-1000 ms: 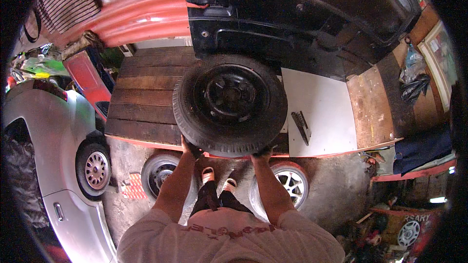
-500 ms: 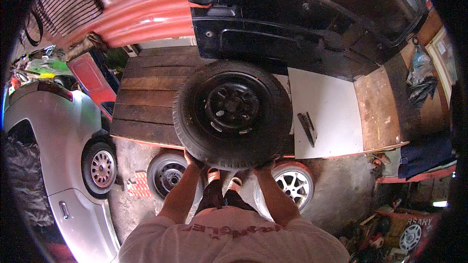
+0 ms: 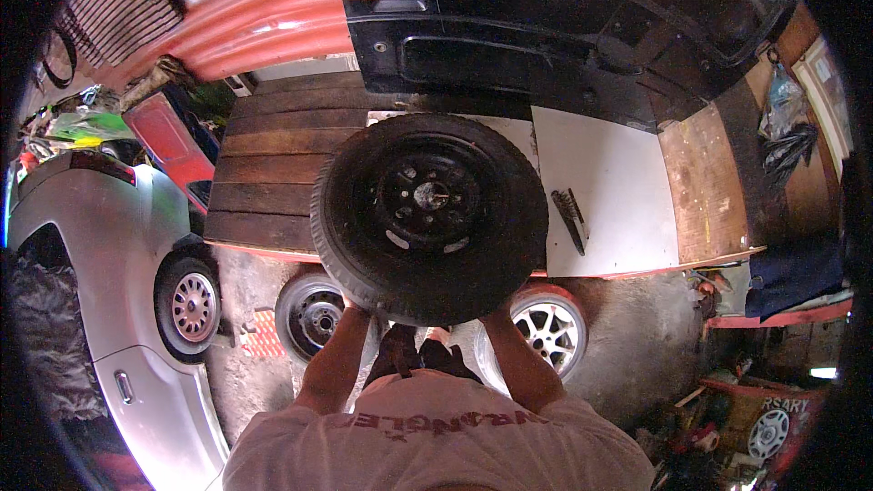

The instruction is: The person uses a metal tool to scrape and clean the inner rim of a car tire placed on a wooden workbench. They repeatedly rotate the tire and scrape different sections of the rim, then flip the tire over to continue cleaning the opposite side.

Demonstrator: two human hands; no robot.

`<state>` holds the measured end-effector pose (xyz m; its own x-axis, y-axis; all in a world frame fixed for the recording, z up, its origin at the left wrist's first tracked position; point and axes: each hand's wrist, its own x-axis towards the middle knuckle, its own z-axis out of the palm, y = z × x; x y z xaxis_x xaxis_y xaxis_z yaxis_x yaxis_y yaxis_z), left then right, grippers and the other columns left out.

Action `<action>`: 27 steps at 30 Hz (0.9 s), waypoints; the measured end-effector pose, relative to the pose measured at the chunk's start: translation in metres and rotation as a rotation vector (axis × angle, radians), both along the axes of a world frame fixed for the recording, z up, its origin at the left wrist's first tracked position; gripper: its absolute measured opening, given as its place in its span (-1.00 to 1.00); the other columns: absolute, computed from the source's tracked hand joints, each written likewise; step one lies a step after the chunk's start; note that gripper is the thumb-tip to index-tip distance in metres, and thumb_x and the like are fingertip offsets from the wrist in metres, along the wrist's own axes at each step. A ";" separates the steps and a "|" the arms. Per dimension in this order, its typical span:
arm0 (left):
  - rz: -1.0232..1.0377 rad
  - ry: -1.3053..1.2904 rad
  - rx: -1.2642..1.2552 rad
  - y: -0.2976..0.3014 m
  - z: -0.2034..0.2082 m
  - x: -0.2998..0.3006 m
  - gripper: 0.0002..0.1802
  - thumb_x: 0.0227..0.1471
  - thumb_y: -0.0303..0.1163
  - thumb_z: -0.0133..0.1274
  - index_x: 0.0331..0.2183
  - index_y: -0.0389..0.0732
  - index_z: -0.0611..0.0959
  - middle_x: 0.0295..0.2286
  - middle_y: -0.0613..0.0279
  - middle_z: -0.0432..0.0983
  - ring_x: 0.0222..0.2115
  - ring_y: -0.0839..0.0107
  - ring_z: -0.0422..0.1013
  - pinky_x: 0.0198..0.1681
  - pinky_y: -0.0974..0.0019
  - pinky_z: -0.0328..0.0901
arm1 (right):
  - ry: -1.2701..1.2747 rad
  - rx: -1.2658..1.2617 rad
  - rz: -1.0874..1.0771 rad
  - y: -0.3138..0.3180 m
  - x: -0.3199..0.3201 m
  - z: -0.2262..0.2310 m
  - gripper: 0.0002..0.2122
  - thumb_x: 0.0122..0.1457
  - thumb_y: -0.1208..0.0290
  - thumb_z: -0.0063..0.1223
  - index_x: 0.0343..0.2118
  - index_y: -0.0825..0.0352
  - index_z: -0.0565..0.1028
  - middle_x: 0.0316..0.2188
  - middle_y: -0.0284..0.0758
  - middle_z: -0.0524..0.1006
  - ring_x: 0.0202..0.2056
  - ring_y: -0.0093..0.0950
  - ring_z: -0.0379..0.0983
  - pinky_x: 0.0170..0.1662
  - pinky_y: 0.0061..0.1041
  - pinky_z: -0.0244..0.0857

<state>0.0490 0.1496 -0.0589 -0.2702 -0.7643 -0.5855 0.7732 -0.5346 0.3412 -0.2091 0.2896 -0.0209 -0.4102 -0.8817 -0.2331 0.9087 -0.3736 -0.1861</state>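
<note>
A big black tyre on a dark steel rim (image 3: 431,195) is in front of my body, over the near edge of the wooden workbench (image 3: 264,168). My left hand (image 3: 356,305) holds its lower left edge, and my right hand (image 3: 496,311) holds the lower right. Most fingers of both hands are hidden beneath the tyre. Right of the wheel, a dark, long-handled brush (image 3: 569,220) lies on a white board (image 3: 614,177) on the bench.
On the floor below stand a wheel with a dark rim (image 3: 312,320) and one with a white spoked rim (image 3: 547,335). A silver car (image 3: 136,309) is at the left. Behind the bench leans a large black panel (image 3: 482,59). A blue cloth (image 3: 793,280) hangs at the right.
The wheel has come slightly toward me and left, its face tilting differently. More of the bench and a pale sheet show behind it. Both hands keep their hold; my feet are more covered.
</note>
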 end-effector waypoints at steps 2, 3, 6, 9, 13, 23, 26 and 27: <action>-0.004 -0.018 -0.002 -0.001 0.000 0.006 -0.25 0.07 0.22 -0.33 0.14 -0.07 0.33 0.11 0.13 0.28 0.10 0.01 0.18 0.16 -0.08 0.08 | 0.008 -0.066 0.042 -0.003 -0.002 0.000 -0.43 0.21 -0.04 -0.32 0.18 0.24 0.21 0.18 -0.24 0.25 0.17 -0.17 0.16 0.23 -0.06 0.02; -0.013 -0.028 0.001 0.000 0.003 0.007 -0.25 0.07 0.22 -0.33 0.14 -0.07 0.33 0.11 0.13 0.28 0.10 0.01 0.18 0.16 -0.08 0.08 | 0.019 -0.108 0.062 -0.001 -0.005 -0.004 -0.43 0.21 -0.04 -0.32 0.18 0.24 0.21 0.18 -0.24 0.25 0.17 -0.17 0.16 0.23 -0.06 0.02; -0.024 -0.057 0.026 -0.005 0.021 0.002 -0.25 0.07 0.22 -0.33 0.14 -0.07 0.33 0.11 0.13 0.28 0.09 0.01 0.18 0.16 -0.09 0.08 | 0.210 0.076 0.012 0.002 -0.025 -0.026 -0.43 0.22 -0.06 -0.33 0.19 0.22 0.18 0.21 -0.27 0.20 0.19 -0.22 0.12 0.25 -0.09 0.01; -0.029 -0.038 0.053 -0.006 0.071 -0.024 -0.25 0.09 0.22 -0.35 0.15 -0.07 0.31 0.12 0.14 0.24 0.10 0.05 0.17 0.16 -0.07 0.08 | 0.123 0.095 -0.091 0.006 -0.046 -0.047 -0.41 0.20 -0.05 -0.31 0.15 0.30 0.27 0.10 -0.18 0.35 0.10 -0.08 0.25 0.17 0.01 0.13; -0.024 0.034 -0.032 -0.003 0.120 -0.026 -0.24 0.09 0.24 -0.34 0.17 -0.04 0.27 0.15 0.16 0.19 0.12 0.04 0.14 0.18 -0.08 0.04 | 0.016 0.225 -0.172 -0.003 -0.028 0.006 -0.48 0.18 0.01 -0.24 0.08 0.27 0.35 0.04 -0.23 0.41 0.04 -0.13 0.33 0.10 -0.04 0.22; -0.056 0.208 -0.316 -0.011 0.167 -0.043 -0.14 0.06 0.36 -0.34 0.24 0.03 0.13 0.22 0.24 0.05 0.22 0.07 -0.03 0.25 -0.11 -0.16 | 0.134 0.205 -0.285 -0.012 -0.029 0.137 -0.60 0.05 0.25 -0.11 -0.04 0.28 0.45 -0.09 -0.25 0.51 -0.08 -0.22 0.45 -0.01 -0.22 0.36; -0.110 0.251 -0.384 -0.026 0.182 -0.048 -0.12 0.03 0.37 -0.27 0.24 0.05 0.13 0.21 0.26 0.06 0.21 0.08 0.00 0.25 -0.09 -0.11 | 0.224 0.236 -0.345 -0.027 -0.030 0.148 -0.57 0.00 0.23 -0.08 -0.04 0.27 0.45 -0.10 -0.27 0.52 -0.09 -0.23 0.46 -0.04 -0.23 0.39; -0.136 0.274 -0.400 -0.034 0.186 -0.050 -0.10 0.02 0.39 -0.26 0.24 0.05 0.14 0.21 0.26 0.06 0.21 0.09 0.01 0.24 -0.09 -0.10 | 0.243 0.248 -0.360 -0.031 -0.029 0.151 -0.56 -0.01 0.21 -0.07 -0.04 0.27 0.45 -0.11 -0.28 0.53 -0.09 -0.24 0.46 -0.05 -0.24 0.39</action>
<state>-0.0007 0.1151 0.1276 -0.4858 -0.8616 -0.1473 0.7952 -0.5056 0.3348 -0.2382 0.2581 0.1304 -0.7467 -0.6043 -0.2780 0.6498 -0.5731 -0.4994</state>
